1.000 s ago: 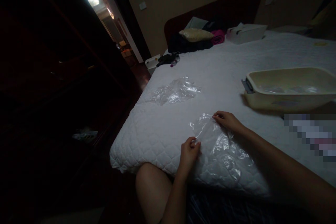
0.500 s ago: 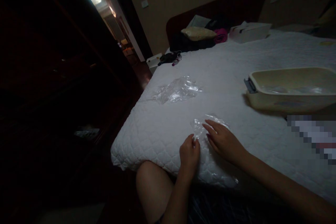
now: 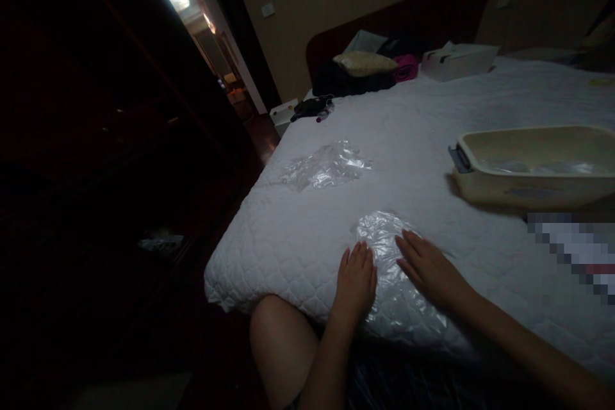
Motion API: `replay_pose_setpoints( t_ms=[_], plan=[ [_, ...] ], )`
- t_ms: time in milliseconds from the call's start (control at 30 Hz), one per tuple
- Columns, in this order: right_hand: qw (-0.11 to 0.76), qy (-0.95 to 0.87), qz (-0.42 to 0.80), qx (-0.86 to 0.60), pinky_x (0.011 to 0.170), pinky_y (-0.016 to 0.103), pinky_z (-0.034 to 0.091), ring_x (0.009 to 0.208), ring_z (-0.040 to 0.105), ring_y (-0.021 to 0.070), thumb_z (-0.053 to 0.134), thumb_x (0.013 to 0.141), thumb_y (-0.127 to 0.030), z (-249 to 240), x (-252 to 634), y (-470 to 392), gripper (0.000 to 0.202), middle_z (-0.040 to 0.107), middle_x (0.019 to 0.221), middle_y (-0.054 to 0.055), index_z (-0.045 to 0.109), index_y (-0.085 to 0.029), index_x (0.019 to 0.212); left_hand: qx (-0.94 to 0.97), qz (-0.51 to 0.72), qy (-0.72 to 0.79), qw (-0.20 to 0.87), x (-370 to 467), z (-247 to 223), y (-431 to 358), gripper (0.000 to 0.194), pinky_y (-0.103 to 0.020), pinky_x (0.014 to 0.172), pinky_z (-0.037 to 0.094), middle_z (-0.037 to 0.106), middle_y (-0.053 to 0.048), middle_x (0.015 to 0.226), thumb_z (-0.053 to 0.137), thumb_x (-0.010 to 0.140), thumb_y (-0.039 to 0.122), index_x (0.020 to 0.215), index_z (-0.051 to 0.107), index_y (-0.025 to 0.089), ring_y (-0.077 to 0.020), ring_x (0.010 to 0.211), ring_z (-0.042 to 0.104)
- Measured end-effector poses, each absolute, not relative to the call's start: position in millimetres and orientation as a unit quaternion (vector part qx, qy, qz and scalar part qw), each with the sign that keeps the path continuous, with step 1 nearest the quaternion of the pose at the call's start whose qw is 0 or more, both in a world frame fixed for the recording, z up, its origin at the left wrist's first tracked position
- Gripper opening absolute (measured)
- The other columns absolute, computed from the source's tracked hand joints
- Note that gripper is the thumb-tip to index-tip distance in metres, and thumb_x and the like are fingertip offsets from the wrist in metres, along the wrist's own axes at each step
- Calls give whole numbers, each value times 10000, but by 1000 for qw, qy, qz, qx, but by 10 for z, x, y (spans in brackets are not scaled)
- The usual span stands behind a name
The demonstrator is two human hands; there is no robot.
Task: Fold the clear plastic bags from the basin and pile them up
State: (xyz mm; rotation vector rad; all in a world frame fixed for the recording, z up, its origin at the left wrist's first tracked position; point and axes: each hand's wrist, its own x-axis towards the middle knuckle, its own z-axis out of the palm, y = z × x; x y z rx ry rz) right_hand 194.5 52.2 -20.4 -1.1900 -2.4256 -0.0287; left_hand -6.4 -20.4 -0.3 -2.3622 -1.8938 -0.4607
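A clear, crinkled plastic bag (image 3: 387,269) lies spread near the front edge of the white quilted bed (image 3: 269,250). On its left side my left hand (image 3: 356,277) rests flat, palm down, fingers stretched forward. My right hand (image 3: 427,266) lies on the bag's right side with its fingers extended and held low. Neither hand grips anything. Beyond them is a second clear plastic sheet or bag (image 3: 327,165), crumpled on the bed.
A cream plastic bin (image 3: 528,189) with a grey latch stands at the right, clear plastic inside. Farther back are a white box (image 3: 459,63), a pink rolled cloth (image 3: 406,68) and a yellowish pillow (image 3: 365,64). The bed's left edge drops to a dark floor.
My left hand has gone from curled fingers to lying flat, slightly to the right. My right hand has moved right and a little down. The bag between them is spread wider.
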Motion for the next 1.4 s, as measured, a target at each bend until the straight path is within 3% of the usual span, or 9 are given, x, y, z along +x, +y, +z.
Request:
replay_pose_setpoints(
  t_ms=[433,633,767,900,1100,1233,1400],
  plan=[
    [150,-883,24,-445,1145,521,235,1398,295,280,345,901,-592,-272,2422,811,636,350,1511,75,405,-252,1435,-767,-150,-622,37,13,-5,-207,439,-488,1138,335,437,-95,1462,322,989,330,1369,441,146,-220,1376,381],
    [151,-884,18,-442,1148,456,249,1411,271,265,327,903,-588,-314,2543,888,689,302,1530,123,392,-173,1448,-768,-149,-622,28,27,10,-209,440,-489,1140,325,448,-98,1456,316,991,331,1370,438,144,-219,1373,384],
    [150,-867,9,-475,1157,506,190,1415,258,284,305,900,-573,-368,2636,944,692,338,1518,124,386,-161,1451,-769,-150,-621,24,27,13,-211,442,-497,1141,313,444,-107,1458,320,990,339,1368,436,142,-225,1377,376],
    [140,-837,-8,-529,1154,511,183,1416,255,293,218,926,-537,-395,2708,994,710,334,1511,175,373,-75,1443,-763,-158,-626,21,31,-14,-208,434,-485,1147,302,457,-112,1448,330,988,336,1359,444,142,-220,1374,380],
    [130,-833,-5,-538,1149,496,197,1408,278,285,196,932,-511,-343,2685,982,686,356,1503,167,365,-94,1449,-756,-205,-622,-7,-15,40,-202,437,-476,1127,331,424,-130,1469,373,974,344,1355,439,140,-227,1359,400],
    [129,-836,-6,-534,1141,505,207,1406,280,298,200,931,-510,-290,2660,958,692,363,1494,185,367,-80,1446,-741,-260,-618,-25,-102,133,-144,380,-425,1096,387,517,-132,1392,403,956,281,1293,499,137,-211,1316,458],
    [131,-837,-12,-532,1133,519,218,1404,286,299,198,933,-514,-301,2656,953,683,370,1491,182,349,-98,1452,-756,-220,-617,-11,-156,153,-46,432,-479,1145,298,417,-132,1472,409,951,299,1357,432,153,-221,1410,321]
  ],
)
